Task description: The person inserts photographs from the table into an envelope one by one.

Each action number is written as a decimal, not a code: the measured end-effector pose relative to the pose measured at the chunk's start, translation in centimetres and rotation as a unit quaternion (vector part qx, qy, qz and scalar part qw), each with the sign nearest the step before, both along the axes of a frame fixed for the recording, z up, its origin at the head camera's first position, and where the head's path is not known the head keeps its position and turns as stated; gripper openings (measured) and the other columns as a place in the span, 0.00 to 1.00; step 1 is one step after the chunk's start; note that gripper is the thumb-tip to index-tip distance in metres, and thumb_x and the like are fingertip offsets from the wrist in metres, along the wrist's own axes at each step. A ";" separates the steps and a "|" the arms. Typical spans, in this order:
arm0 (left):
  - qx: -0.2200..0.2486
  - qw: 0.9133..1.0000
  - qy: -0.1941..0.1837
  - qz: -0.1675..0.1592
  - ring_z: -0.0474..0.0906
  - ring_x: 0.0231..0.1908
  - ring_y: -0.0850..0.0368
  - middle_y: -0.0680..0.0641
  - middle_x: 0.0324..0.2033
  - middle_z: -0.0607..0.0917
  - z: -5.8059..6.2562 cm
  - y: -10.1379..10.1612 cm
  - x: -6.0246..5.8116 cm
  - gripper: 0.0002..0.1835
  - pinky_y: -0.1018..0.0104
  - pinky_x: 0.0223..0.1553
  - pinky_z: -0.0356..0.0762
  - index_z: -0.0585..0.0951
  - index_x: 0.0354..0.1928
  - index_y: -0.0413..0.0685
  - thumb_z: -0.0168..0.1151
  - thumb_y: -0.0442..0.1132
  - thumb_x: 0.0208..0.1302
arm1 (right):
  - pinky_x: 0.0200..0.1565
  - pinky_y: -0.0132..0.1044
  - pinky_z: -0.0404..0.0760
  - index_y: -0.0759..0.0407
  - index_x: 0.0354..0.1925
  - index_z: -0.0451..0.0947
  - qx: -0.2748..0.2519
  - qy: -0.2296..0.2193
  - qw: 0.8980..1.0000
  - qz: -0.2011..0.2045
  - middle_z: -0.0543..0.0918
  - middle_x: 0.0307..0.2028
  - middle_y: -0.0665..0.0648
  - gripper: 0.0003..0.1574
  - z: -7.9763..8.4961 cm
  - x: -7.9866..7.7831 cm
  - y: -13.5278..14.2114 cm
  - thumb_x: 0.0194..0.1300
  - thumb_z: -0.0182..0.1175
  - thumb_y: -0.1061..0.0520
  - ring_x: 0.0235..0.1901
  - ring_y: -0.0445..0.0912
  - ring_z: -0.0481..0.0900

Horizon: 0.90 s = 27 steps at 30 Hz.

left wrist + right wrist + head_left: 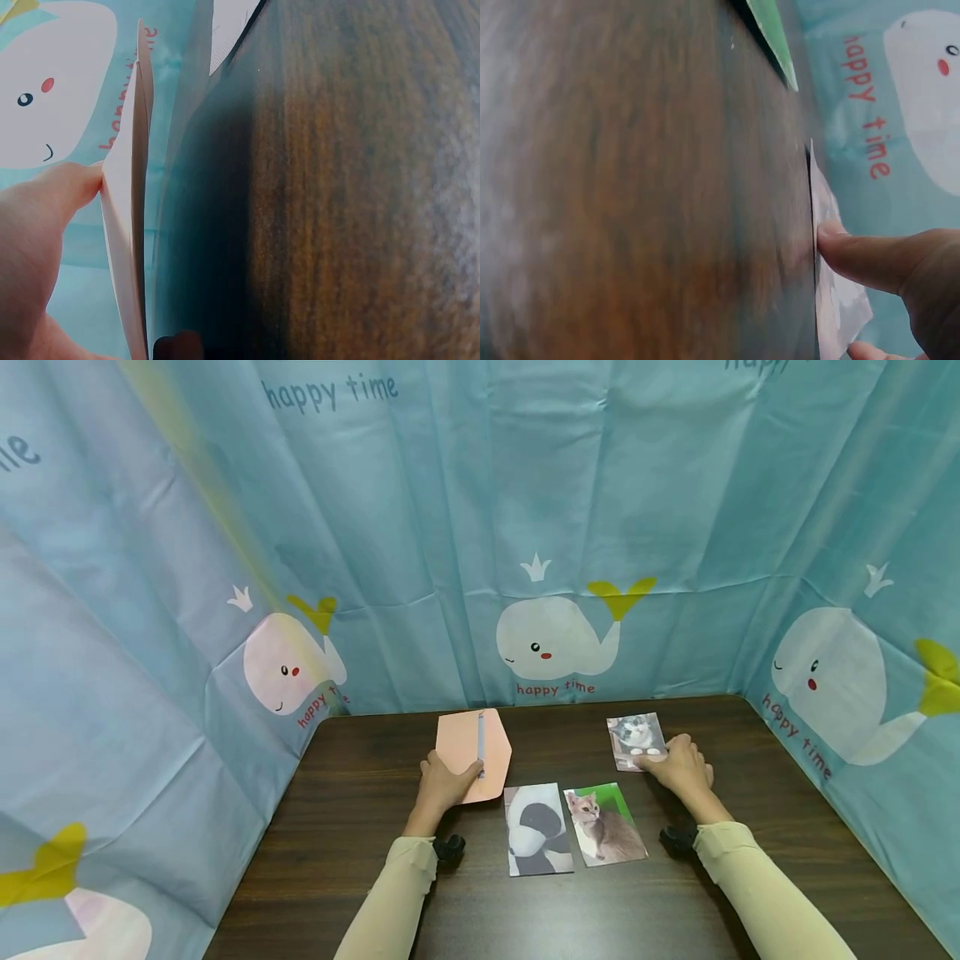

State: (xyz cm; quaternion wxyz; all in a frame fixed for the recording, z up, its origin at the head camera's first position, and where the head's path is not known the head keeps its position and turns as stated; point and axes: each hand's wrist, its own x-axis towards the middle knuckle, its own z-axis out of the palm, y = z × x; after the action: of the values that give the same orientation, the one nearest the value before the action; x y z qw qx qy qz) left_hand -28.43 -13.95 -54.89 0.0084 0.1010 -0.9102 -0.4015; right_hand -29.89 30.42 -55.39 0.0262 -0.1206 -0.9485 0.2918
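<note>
My left hand (446, 783) grips a pink envelope (456, 739) by its lower left part, the thumb over its face beside a blue strip. In the left wrist view the envelope (121, 217) appears edge-on, raised off the table. Over on the right, my right hand (681, 770) holds a photo card of a grey-and-white cat (633, 733) at its lower right corner. The right wrist view has the thumb on the card's face (840, 296), with another finger at its edge; the remaining fingers are hidden there.
Two more cards lie on the dark wooden table (322, 852) between the arms: one with a grey-and-white close-up (536, 831), one with a brown cat on green (606, 827). A blue whale-print curtain (420, 527) stands behind the table's far edge and along its sides.
</note>
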 end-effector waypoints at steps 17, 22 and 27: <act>-0.009 1.000 0.002 0.001 0.76 0.58 0.27 0.24 0.65 0.67 -0.6 -0.2 -0.4 0.63 0.34 0.63 0.76 0.55 0.79 0.26 0.72 0.68 0.62 | 0.52 0.65 0.80 0.73 0.62 0.79 -0.058 -0.004 0.997 0.060 0.89 0.50 0.70 0.31 1.2 -1.0 -2.7 0.75 0.65 0.50 0.51 0.69 0.84; -0.013 1.000 0.001 0.000 0.76 0.59 0.28 0.24 0.65 0.67 -0.7 -0.2 -0.5 0.63 0.35 0.63 0.76 0.56 0.78 0.26 0.71 0.68 0.62 | 0.53 0.61 0.81 0.75 0.60 0.80 -0.112 0.010 0.991 0.075 0.88 0.52 0.73 0.27 1.2 -1.2 -3.8 0.75 0.64 0.54 0.52 0.68 0.85; -0.014 1.000 0.000 0.000 0.76 0.59 0.28 0.24 0.65 0.67 -0.7 -0.2 -0.5 0.63 0.35 0.64 0.75 0.56 0.78 0.26 0.71 0.69 0.62 | 0.55 0.58 0.81 0.74 0.62 0.78 -0.159 0.025 0.984 0.081 0.87 0.54 0.75 0.27 1.1 -1.3 -4.9 0.76 0.64 0.54 0.54 0.68 0.85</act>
State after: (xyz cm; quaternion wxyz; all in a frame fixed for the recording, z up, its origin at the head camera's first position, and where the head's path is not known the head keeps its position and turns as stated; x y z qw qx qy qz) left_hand -28.97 -14.15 -55.56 0.0103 0.1011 -0.9159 -0.3884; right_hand -31.16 25.48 -54.25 0.0068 -0.0392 -0.8958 0.4427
